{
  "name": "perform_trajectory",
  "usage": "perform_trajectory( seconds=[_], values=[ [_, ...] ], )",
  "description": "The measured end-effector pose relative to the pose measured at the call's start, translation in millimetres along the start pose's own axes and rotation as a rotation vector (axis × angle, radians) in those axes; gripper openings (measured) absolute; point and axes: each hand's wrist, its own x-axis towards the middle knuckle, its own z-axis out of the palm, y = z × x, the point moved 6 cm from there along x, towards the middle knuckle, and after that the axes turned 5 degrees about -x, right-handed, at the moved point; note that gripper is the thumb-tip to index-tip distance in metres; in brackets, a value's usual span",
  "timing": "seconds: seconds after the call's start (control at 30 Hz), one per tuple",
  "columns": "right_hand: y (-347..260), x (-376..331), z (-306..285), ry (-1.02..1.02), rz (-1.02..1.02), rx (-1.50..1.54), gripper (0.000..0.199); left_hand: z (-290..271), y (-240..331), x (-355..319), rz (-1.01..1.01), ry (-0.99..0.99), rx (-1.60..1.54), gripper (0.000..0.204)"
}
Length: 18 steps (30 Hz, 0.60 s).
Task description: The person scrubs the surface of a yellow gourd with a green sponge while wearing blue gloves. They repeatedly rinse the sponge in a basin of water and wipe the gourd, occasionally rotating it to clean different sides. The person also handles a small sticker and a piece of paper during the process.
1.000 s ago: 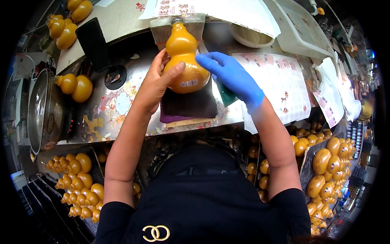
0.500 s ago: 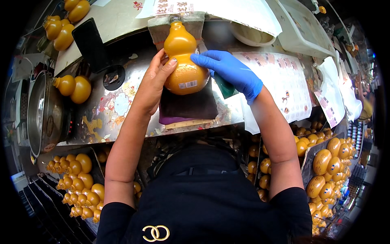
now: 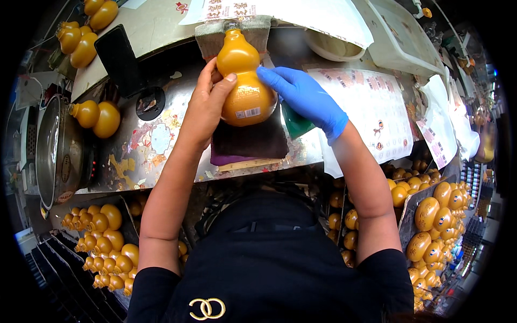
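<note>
A glossy amber gourd-shaped bottle (image 3: 245, 89) lies on its side over dark cloth-covered padding (image 3: 250, 141), its neck pointing away from me onto a folded grey cloth (image 3: 257, 33). A small white barcode label sits near its base. My bare left hand (image 3: 207, 102) wraps the bottle's left side, thumb on top near the waist. On the other side my right hand (image 3: 307, 97), in a blue glove, rests its thumb against the bottle; its other fingers are partly hidden behind the bottle. A green flat piece (image 3: 296, 121) shows below the right palm.
Printed sheets (image 3: 371, 107) cover the right of the metal bench. A phone on a stand (image 3: 121, 59), a metal pan (image 3: 56, 151) and more gourd bottles (image 3: 99, 116) stand at left. A white bin (image 3: 404, 37) is back right. Racks of gourd bottles (image 3: 436, 226) flank me.
The bottle has turned or shifted very slightly to the right. My right thumb has slid a little along its waist, and more of the green piece shows.
</note>
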Motion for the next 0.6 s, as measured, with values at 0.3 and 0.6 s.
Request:
perform_trajectory(
  seconds=[0.3, 0.6],
  values=[
    [2.0, -16.9, 13.8, 0.050, 0.004, 0.134, 0.068, -7.6, -12.1, -11.9, 0.060, -0.103, 0.003, 0.074],
    [44.6, -27.0, 10.3, -0.025, 0.286, 0.997, 0.040, -15.3, -22.6, -12.0, -0.019, -0.118, -0.254, 0.070]
  ],
)
